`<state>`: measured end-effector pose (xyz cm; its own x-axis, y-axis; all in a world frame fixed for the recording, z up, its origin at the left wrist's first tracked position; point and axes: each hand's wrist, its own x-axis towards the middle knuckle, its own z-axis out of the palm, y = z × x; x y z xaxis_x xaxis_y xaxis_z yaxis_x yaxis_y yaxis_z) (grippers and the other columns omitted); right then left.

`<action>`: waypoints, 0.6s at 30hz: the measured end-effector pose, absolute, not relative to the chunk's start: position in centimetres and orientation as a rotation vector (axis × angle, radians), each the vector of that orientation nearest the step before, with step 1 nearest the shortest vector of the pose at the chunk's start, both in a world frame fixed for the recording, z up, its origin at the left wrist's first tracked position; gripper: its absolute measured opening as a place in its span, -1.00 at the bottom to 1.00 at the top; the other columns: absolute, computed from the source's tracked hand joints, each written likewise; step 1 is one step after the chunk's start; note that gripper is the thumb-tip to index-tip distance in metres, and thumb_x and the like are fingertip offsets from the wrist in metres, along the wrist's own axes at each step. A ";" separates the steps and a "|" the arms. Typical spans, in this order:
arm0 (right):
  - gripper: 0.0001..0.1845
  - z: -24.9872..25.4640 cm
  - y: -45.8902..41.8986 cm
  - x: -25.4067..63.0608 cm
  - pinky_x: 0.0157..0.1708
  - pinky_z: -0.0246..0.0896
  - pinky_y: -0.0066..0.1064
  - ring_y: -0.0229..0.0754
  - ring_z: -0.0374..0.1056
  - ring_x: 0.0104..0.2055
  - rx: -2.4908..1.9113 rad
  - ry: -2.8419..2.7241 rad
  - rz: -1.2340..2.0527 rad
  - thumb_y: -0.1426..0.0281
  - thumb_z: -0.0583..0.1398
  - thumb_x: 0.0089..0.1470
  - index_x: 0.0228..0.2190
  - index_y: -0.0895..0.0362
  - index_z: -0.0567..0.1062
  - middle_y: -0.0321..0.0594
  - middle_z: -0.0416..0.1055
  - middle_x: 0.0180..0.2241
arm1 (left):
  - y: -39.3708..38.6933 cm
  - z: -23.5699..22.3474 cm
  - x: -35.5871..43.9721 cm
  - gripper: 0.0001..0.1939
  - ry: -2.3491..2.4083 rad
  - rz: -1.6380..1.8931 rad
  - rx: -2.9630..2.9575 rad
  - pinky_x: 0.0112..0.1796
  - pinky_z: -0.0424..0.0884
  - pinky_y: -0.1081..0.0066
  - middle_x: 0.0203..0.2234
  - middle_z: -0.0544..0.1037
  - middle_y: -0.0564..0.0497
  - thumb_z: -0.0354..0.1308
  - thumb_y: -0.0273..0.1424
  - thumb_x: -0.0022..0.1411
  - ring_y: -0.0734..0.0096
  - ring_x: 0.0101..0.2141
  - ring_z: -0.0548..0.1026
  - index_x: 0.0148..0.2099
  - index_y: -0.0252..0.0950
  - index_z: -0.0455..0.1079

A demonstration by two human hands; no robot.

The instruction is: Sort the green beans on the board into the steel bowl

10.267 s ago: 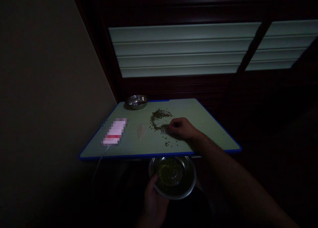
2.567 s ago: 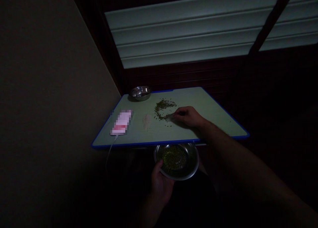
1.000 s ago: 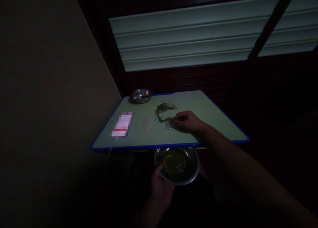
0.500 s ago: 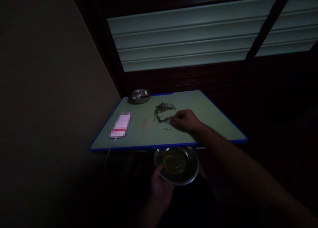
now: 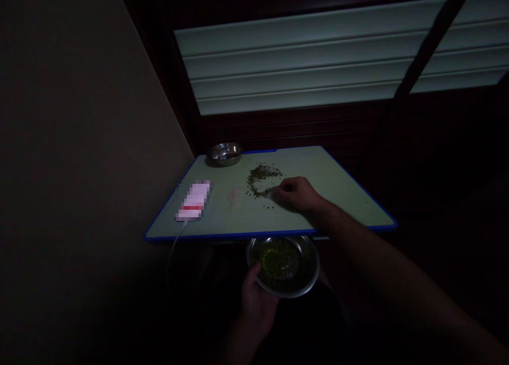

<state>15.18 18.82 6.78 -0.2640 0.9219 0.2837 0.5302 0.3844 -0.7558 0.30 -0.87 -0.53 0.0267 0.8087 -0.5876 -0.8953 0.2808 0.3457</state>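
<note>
My left hand (image 5: 258, 301) grips the near left rim of a steel bowl (image 5: 308, 280), thumb over the edge. The bowl is held below the near edge of the table, with small green beans (image 5: 278, 259), like mung beans, inside. Over the pale tabletop (image 5: 338, 190), my right hand (image 5: 296, 192) is closed in a pinch. A small, pale, see-through piece (image 5: 273, 193) shows at its fingertips, its kind unclear in the dim light. It touches the lower end of a curved patch of loose green beans (image 5: 258, 177). A few more beans (image 5: 268, 207) lie nearer the edge.
A small steel bowl (image 5: 225, 154) stands at the back left corner. A lit, blurred phone (image 5: 194, 199) lies at the left, its white cable (image 5: 174, 246) hanging over the edge. A faint whitish patch (image 5: 234, 199) lies between phone and beans. A wall (image 5: 79, 142) rises at left.
Since the oldest frame, fewer loose beans lie near the front edge, and the view has shifted. Over the last second my right hand stays at the patch's lower end; the left still holds the bowl.
</note>
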 end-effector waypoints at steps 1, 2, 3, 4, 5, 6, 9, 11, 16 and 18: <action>-0.81 6.7 18.9 15.2 -0.47 0.07 -0.41 -0.29 0.19 -0.51 -1.236 -1.933 0.686 0.31 0.22 -0.10 -0.56 0.20 0.50 -0.27 0.37 -0.59 | -0.9 -0.5 0.3 -0.65 0.800 1.322 -0.131 -0.02 0.43 0.07 -0.30 0.67 -0.09 0.09 -0.38 0.25 0.15 -0.20 0.61 0.06 -0.34 0.43; -0.80 6.7 18.9 15.2 -0.47 0.07 -0.41 -0.29 0.19 -0.50 -1.226 -1.940 0.679 0.30 0.22 -0.09 -0.56 0.19 0.50 -0.27 0.37 -0.59 | -0.9 -0.4 0.3 -0.64 0.797 1.324 -0.127 -0.02 0.43 0.07 -0.30 0.67 -0.09 0.09 -0.38 0.25 0.15 -0.19 0.60 0.07 -0.34 0.43; -0.80 6.7 18.9 15.2 -0.47 0.07 -0.41 -0.29 0.18 -0.50 -1.217 -1.946 0.672 0.29 0.22 -0.09 -0.55 0.19 0.51 -0.27 0.36 -0.59 | -0.9 -0.4 0.3 -0.63 0.795 1.326 -0.125 -0.02 0.43 0.07 -0.30 0.67 -0.09 0.09 -0.38 0.24 0.14 -0.19 0.60 0.08 -0.33 0.43; -0.79 6.6 18.9 15.2 -0.47 0.07 -0.41 -0.29 0.18 -0.51 -1.208 -1.951 0.671 0.29 0.22 -0.08 -0.55 0.19 0.51 -0.27 0.36 -0.59 | -0.9 -0.4 0.3 -0.62 0.792 1.325 -0.123 -0.02 0.42 0.06 -0.29 0.67 -0.10 0.10 -0.38 0.24 0.14 -0.19 0.60 0.09 -0.33 0.42; -0.78 6.6 19.0 15.2 -0.46 0.07 -0.41 -0.29 0.17 -0.51 -1.194 -1.959 0.678 0.28 0.22 -0.07 -0.55 0.19 0.51 -0.27 0.36 -0.59 | -0.9 -0.5 0.3 -0.62 0.789 1.325 -0.122 -0.02 0.42 0.06 -0.29 0.67 -0.10 0.10 -0.37 0.24 0.13 -0.18 0.60 0.09 -0.33 0.42; -0.78 6.6 19.0 15.2 -0.46 0.08 -0.41 -0.29 0.18 -0.50 -1.174 -1.969 0.692 0.28 0.22 -0.06 -0.54 0.20 0.51 -0.27 0.37 -0.58 | -0.9 -0.5 0.3 -0.62 0.784 1.323 -0.119 -0.02 0.42 0.06 -0.28 0.67 -0.10 0.10 -0.37 0.24 0.13 -0.18 0.60 0.09 -0.33 0.43; -0.77 6.5 19.0 15.2 -0.44 0.09 -0.40 -0.27 0.21 -0.47 -1.120 -1.977 0.723 0.27 0.21 -0.04 -0.51 0.20 0.52 -0.24 0.39 -0.55 | -1.0 -0.8 0.2 -0.63 0.779 1.321 -0.115 -0.02 0.42 0.05 -0.27 0.67 -0.10 0.11 -0.36 0.23 0.12 -0.17 0.60 0.07 -0.32 0.43; -0.77 6.5 19.1 15.2 -0.45 0.09 -0.40 -0.26 0.21 -0.47 -1.116 -1.980 0.716 0.27 0.21 -0.03 -0.50 0.20 0.52 -0.24 0.38 -0.55 | -1.0 -0.8 0.2 -0.64 0.786 1.321 -0.119 -0.02 0.42 0.05 -0.28 0.67 -0.09 0.12 -0.36 0.23 0.13 -0.18 0.60 0.07 -0.31 0.43; -0.77 6.6 19.0 15.1 -0.42 0.11 -0.39 -0.26 0.23 -0.45 -1.115 -2.005 0.716 0.26 0.22 -0.03 -0.50 0.19 0.54 -0.25 0.41 -0.53 | -0.9 -0.6 0.3 -0.64 0.784 1.335 -0.128 -0.01 0.42 0.06 -0.29 0.67 -0.07 0.12 -0.37 0.22 0.14 -0.16 0.60 0.07 -0.28 0.43; -0.78 6.8 19.0 15.1 -0.40 0.13 -0.39 -0.25 0.25 -0.44 -1.084 -2.007 0.744 0.27 0.23 -0.04 -0.50 0.18 0.53 -0.25 0.42 -0.52 | -0.9 -0.5 0.3 -0.63 0.787 1.325 -0.138 -0.02 0.43 0.06 -0.28 0.67 -0.07 0.12 -0.37 0.22 0.13 -0.16 0.60 0.08 -0.29 0.42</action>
